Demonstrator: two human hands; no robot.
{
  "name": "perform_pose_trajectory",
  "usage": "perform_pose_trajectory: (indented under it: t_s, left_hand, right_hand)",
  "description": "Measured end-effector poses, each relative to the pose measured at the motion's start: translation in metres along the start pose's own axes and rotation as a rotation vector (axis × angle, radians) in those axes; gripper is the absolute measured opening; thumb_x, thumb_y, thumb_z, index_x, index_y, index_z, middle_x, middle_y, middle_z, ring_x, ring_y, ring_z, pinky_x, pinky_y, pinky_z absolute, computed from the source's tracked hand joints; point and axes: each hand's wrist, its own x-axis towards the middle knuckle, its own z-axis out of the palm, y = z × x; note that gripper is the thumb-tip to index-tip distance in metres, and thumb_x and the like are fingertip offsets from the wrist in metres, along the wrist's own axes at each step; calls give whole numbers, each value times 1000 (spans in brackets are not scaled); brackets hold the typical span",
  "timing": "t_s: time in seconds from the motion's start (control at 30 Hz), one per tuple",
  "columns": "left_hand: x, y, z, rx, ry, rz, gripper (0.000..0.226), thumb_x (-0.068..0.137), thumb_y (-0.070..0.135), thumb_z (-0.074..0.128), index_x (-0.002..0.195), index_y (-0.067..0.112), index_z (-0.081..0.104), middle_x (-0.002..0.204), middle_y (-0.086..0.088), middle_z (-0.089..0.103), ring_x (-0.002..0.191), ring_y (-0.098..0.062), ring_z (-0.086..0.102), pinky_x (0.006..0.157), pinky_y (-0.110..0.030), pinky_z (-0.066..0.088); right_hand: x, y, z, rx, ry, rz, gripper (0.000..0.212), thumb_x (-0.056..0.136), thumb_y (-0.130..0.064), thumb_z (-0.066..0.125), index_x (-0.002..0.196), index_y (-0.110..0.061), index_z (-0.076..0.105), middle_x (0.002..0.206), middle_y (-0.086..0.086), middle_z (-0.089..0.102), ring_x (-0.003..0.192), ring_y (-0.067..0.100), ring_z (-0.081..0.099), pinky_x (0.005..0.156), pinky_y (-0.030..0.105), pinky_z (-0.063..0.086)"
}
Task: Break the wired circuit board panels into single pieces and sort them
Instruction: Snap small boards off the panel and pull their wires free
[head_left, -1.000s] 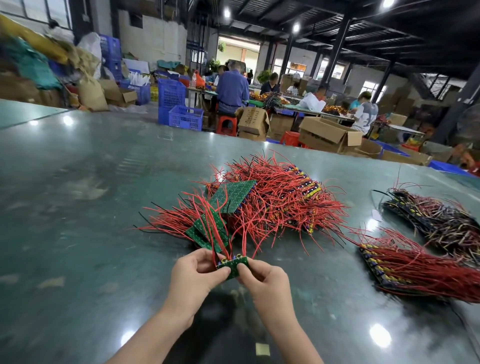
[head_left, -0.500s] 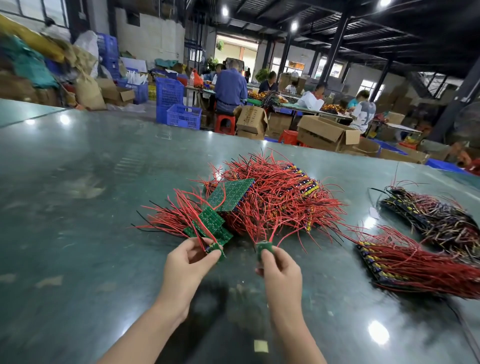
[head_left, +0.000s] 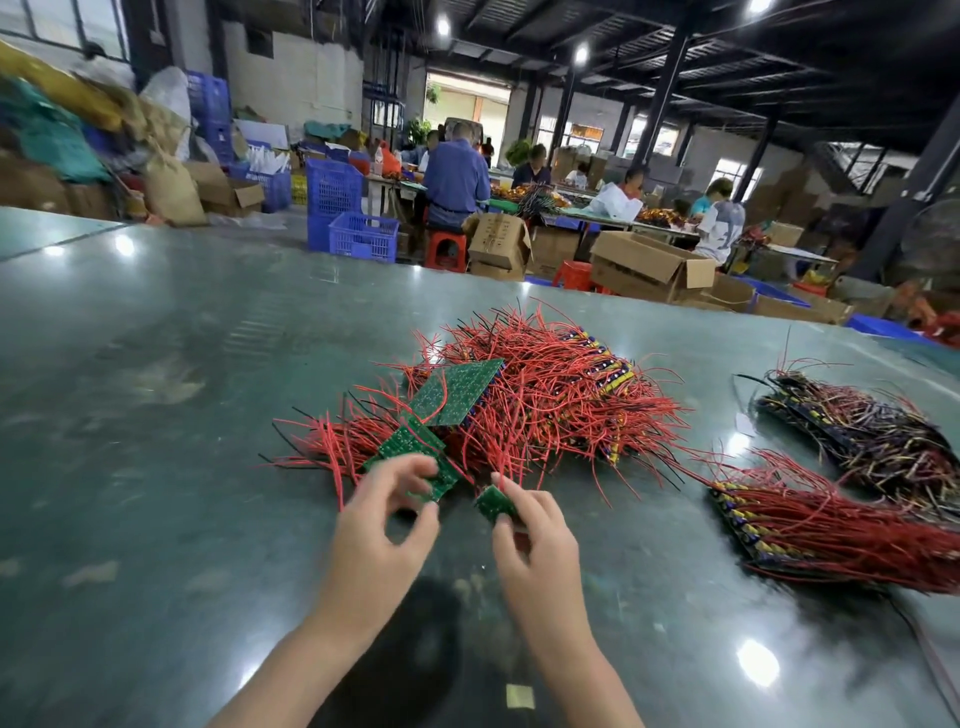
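The right hand (head_left: 530, 525) pinched a single small green board (head_left: 494, 503) between thumb and fingertips, red wires trailing up and away from it into the heap. It looked like a piece freshly parted from its panel and held clear so the leads would not snag. The left hand (head_left: 387, 512) hovered just beside it, fingers (head_left: 410, 470) loosely curled and spread around nothing I could make out; whether they brushed the strip of boards (head_left: 410, 449) right beyond the fingertips, I could not tell through the blur. By my reading that hand was set to take up the next section to snap.

Just past the fingers lay the unbroken stock: a larger green panel (head_left: 457, 391) tilted atop a big tangle of red wires (head_left: 550, 400), solder side up, dotted with pads. Off to the right of the right hand's fingers, well apart, sat a neat row of red-wired pieces (head_left: 810, 525) on the surface (head_left: 156, 467), and farther beyond it a darker bundle (head_left: 862, 431) with mixed wires. Those rows seemed the sorted piles, kept to one side so finished singles stayed away from the raw heap.
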Motion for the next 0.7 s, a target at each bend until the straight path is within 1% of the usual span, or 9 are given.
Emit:
perform_pose_trajectory:
  t_s: [0.03,0.1,0.2,0.3,0.4,0.47,0.53,0.6,0.7]
  left_hand:
    - [-2,1,3,-63,-114,-19,34,77,8,62,105,27,60,104,11,62,94,-10,61,87,-28,51]
    - [-7,1,8,-65,-211,-29,41,80,-5,65,105,28,61,104,8,63,90,-7,63,84,-20,51]
    - [-9,0,9,-129,-180,-108,44,82,-5,66,109,29,59,105,4,64,90,-6,64,83,-15,49]
    - [-8,-5,10,-171,-176,-213,40,82,-3,68,108,25,61,106,0,61,84,-6,65,78,-13,49]
    - [-7,-7,11,-157,-162,-326,30,80,-1,70,95,24,64,107,-3,60,87,-9,64,79,-11,47]
    - [-7,-8,10,-44,-125,-290,29,79,6,73,89,32,65,103,5,53,93,-5,56,79,-6,39]
    - [-6,-8,9,45,-97,-226,27,77,11,76,84,35,65,99,11,52,97,-5,50,81,-11,35]
    - [-5,-9,7,46,-90,-199,28,76,11,77,81,36,65,98,15,59,98,-8,52,85,-17,36]
    - [-6,-9,6,22,-96,-227,30,76,13,77,80,41,67,88,15,66,93,5,51,79,-7,34]
  right_hand:
    - [0,0,0,-10,-22,-29,42,86,8,55,122,-14,62,93,1,55,71,1,51,70,10,38]
    - [-1,-1,0,-4,-52,-71,49,86,7,56,126,-20,57,95,2,57,76,8,55,72,12,41]
    - [-1,1,-2,-25,-85,-141,61,84,6,59,132,-30,49,93,-3,57,77,7,53,74,12,42]
    - [-1,4,-3,-31,-90,-178,64,82,3,61,132,-35,48,91,-9,57,79,3,54,77,12,43]
    - [-2,3,1,45,-83,-69,64,83,1,63,127,-42,44,91,-15,60,85,6,60,84,18,48]
    - [-2,3,3,101,-67,6,58,84,1,63,122,-38,44,89,-12,63,85,3,61,83,17,48]
    - [-1,3,4,163,-69,84,49,85,2,62,114,-36,51,85,-11,65,81,-1,62,77,12,47]
    - [0,1,5,228,-101,164,41,86,3,60,99,-36,61,79,-14,68,74,-4,63,71,11,47]
    - [0,1,5,259,-106,238,35,85,3,60,82,-31,68,72,-11,72,68,-2,64,69,16,48]
